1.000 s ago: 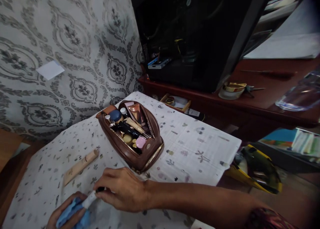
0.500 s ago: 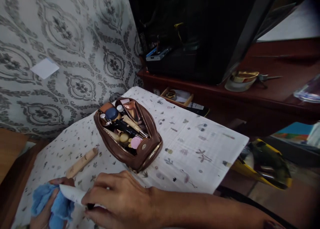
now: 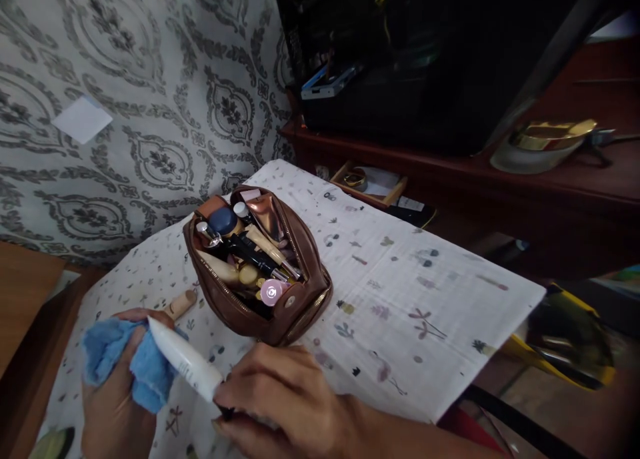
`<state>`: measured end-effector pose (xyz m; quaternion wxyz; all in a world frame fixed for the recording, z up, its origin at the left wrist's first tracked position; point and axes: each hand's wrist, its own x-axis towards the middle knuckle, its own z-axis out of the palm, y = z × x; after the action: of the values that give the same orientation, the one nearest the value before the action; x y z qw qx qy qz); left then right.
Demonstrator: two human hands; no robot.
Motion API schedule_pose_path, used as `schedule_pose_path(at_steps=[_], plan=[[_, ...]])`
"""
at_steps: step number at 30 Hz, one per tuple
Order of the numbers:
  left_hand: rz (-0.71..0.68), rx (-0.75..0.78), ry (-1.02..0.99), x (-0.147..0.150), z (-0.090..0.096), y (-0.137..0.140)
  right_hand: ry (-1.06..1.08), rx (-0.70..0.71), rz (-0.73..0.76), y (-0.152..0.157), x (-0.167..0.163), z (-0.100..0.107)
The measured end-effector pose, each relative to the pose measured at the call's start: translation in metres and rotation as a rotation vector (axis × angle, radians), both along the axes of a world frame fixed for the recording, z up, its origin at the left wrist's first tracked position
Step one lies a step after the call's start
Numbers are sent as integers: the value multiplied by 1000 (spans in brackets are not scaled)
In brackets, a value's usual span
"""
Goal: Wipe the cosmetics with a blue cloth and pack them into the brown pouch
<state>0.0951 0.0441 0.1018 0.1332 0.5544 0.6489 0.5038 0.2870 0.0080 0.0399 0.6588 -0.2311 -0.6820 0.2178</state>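
My left hand (image 3: 117, 385) is closed around a crumpled blue cloth (image 3: 153, 372), low on the left over the table. A white squeeze tube (image 3: 186, 360) with a dark cap slants between my hands; its flat end touches the cloth. My right hand (image 3: 285, 395) pinches this tube at the cap end. Just beyond stands an open brown makeup bag (image 3: 313, 255) with tubes, bottles and a pink-topped item inside. A beige tube (image 3: 181, 304) lies behind my left hand, which partly hides it.
A white patterned cloth (image 3: 395, 299) covers the table. Past its far edge are a dark red cabinet (image 3: 445, 159), a large black screen (image 3: 425, 59) and a gold-lidded jar (image 3: 543, 145). Patterned wallpaper (image 3: 165, 99) rises at left. A yellow-edged dark item (image 3: 575, 339) is at right.
Both hands have moved up and to the right in view with the cloth and tube. More of the white tube shows, and the left hand now covers part of the beige tube.
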Motion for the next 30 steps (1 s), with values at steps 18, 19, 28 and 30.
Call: schedule_pose_path(at_steps=[18, 19, 28, 30], plan=[[-226, 88, -254, 39, 5, 22, -18, -15, -172, -1, 29, 10], [-235, 92, -259, 40, 4, 22, -21, -20, -185, 0, 32, 11], [-283, 26, -29, 27, -8, 15, -99, -48, -317, 25, 44, 20], [-307, 42, 40, 25, -10, 13, -153, -76, -314, 31, 43, 21]])
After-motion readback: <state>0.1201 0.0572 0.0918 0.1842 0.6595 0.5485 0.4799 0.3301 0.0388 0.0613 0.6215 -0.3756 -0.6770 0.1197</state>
